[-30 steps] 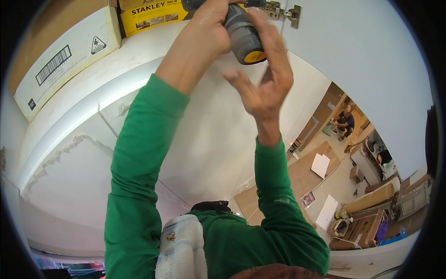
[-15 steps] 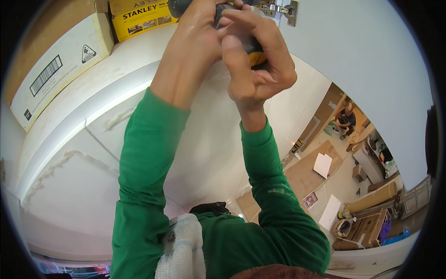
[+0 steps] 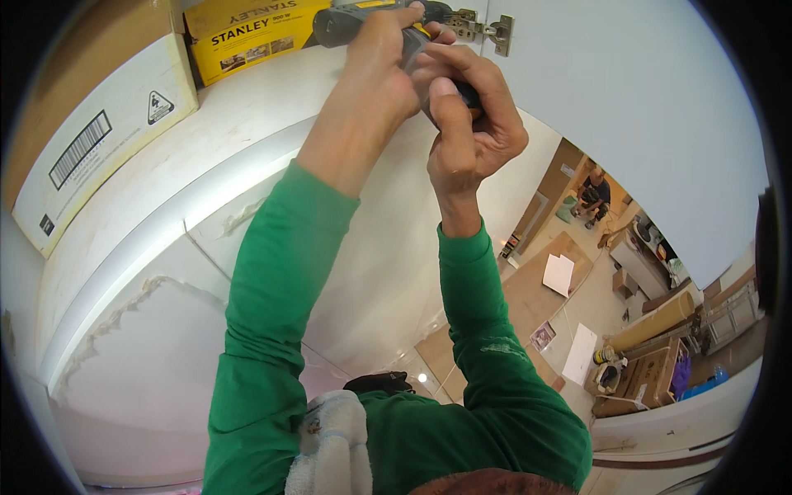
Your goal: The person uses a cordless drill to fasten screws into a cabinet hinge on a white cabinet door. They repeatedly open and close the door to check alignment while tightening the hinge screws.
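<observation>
The drill (image 3: pixel 334 28), at the far side just left of the hinge (image 3: pixel 500 36), should handle as stiff and fairly heavy, best held by its grip (image 3: pixel 411 51), which the left hand (image 3: pixel 381 64) wraps, while the right hand (image 3: pixel 476 128) curls around the base (image 3: pixel 470 97), exact contact partly hidden.

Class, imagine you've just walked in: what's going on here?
The person's left hand grips a black-and-yellow drill, while the right hand wraps around its lower end. The drill's front points toward a metal hinge on a pale door; whether they touch can't be made out. A yellow box and a carton sit to the left.
</observation>
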{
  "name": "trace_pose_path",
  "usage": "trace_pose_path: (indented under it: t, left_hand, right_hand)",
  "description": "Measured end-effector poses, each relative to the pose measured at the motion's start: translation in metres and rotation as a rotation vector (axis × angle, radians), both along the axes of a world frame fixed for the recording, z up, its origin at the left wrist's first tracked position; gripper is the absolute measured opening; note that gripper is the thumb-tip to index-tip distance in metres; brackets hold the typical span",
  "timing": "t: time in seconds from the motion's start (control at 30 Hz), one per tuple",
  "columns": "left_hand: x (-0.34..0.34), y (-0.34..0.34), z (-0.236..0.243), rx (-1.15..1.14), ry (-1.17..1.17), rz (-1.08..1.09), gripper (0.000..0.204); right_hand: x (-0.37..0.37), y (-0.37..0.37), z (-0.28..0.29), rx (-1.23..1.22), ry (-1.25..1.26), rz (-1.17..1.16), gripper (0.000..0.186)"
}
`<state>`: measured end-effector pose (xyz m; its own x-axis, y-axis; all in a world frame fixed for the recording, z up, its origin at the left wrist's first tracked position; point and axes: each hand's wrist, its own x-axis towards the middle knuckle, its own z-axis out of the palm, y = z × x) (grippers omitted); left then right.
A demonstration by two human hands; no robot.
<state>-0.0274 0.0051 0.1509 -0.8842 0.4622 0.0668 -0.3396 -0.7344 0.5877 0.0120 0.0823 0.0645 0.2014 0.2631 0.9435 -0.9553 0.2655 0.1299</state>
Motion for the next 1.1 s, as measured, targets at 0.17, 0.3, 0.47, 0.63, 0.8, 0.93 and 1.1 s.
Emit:
trace_pose_path:
  t: [0.17,0.3,0.47,0.63,0.8,0.93,1.1]
  left_hand:
    - [-0.005,-0.009,0.004,0.053,0.068,-0.002,0.017]
    - [0.002,-0.014,0.007,0.087,-0.008,-0.035,0.019]
    - [0.014,-0.042,0.001,0.248,0.114,-0.121,0.024]
    - [0.052,-0.107,-0.033,0.224,0.474,-0.014,0.03]
    - [0.099,-0.151,-0.058,0.307,0.647,0.216,0.032]
    - [0.11,-0.173,-0.069,0.223,0.734,0.346,0.037]
    - [0.12,-0.188,-0.089,0.06,0.736,0.45,0.04]
  right_hand:
    - [0.002,-0.009,0.003,0.032,-0.048,-0.019,0.033]
    - [0.013,-0.019,0.007,-0.028,-0.06,-0.082,0.038]
    - [0.045,0.018,0.004,-0.093,-0.104,-0.078,0.059]
    - [0.061,0.054,-0.007,-0.08,-0.683,-0.43,0.038]
    - [0.023,0.071,0.04,0.352,-0.691,-0.799,0.028]
    - [-0.043,0.068,0.075,0.714,-0.622,-1.128,0.026]
    - [-0.123,0.055,0.089,1.139,-0.691,-1.327,0.022]
